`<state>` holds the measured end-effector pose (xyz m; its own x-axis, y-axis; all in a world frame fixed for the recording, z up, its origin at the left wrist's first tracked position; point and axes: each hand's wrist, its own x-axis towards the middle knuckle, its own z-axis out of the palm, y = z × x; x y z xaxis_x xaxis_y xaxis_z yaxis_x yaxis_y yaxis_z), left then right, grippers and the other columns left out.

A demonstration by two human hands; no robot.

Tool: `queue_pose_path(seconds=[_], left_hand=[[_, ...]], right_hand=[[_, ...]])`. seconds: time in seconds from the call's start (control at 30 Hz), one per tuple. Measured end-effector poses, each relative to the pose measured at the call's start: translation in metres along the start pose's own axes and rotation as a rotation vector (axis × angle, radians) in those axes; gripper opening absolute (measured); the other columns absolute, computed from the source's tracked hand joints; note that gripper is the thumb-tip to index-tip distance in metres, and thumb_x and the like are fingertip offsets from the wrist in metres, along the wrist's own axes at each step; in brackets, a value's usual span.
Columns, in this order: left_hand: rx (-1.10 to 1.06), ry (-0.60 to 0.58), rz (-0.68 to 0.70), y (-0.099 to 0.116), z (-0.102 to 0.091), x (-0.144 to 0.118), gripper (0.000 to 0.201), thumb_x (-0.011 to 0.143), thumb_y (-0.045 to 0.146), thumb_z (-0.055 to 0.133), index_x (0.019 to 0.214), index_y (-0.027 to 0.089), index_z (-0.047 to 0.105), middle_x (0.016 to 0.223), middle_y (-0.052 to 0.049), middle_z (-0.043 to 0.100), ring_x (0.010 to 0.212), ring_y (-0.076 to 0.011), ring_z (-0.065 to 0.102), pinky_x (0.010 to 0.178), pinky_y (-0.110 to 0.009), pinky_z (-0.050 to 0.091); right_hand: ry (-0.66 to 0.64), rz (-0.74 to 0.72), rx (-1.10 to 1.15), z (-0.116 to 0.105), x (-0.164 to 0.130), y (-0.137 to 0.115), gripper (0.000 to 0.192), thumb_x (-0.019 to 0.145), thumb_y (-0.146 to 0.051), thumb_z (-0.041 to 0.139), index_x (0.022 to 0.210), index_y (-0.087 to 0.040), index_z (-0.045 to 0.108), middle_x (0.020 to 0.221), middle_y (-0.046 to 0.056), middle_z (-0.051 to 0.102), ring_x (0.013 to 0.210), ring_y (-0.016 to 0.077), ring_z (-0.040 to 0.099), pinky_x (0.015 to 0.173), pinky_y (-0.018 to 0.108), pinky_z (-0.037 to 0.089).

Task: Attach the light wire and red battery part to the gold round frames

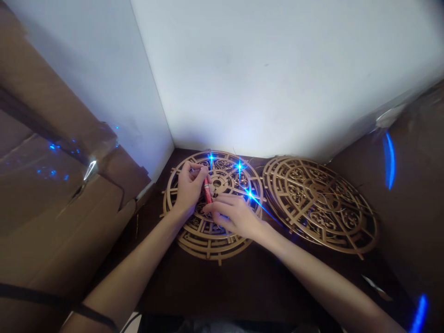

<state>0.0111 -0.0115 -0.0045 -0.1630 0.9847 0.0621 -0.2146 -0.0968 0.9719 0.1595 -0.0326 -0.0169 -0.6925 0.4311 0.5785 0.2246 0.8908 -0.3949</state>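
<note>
A round, gold-coloured openwork panel (257, 203) with scroll patterns and a central ring lies on the dark table, on top of other similar panels. Over its left part, my left hand (190, 182) is closed, its thumb and fingers pinching the upper end of a small slim red tube (207, 190). My right hand (234, 212) is closed with fingertips at the tube's lower end, just above the panel. The tube stands nearly upright, slightly tilted; its tip is hidden by my right fingers. Blue lights (239, 166) glow at several points on the panel's far and right side.
A second stack of gold-coloured round panels (319, 199) lies to the right. Cardboard (62, 194) with shiny tape rises on the left, and a dark board (412, 194) on the right. A white wall (270, 83) closes off the back. A thin light-coloured object (377, 287) lies at the front right.
</note>
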Motion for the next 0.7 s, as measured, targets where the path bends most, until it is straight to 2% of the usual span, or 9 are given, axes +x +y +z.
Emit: queue_pose_path(seconds=[0.7], left_hand=[[-0.018,-0.006,0.004,0.0004,0.0013,-0.0009,0.027,0.076,0.032,0.063,0.083,0.021,0.039,0.057,0.007,0.057,0.033,-0.0089,0.049,0.031,-0.019,0.039]], right_hand=[[-0.041,0.013,-0.025,0.0005,0.0005,0.0003,0.022,0.092,-0.017,0.041,0.098,-0.015,0.062,0.075,0.004,0.061,0.07,0.014,0.053,0.066,0.026,0.047]])
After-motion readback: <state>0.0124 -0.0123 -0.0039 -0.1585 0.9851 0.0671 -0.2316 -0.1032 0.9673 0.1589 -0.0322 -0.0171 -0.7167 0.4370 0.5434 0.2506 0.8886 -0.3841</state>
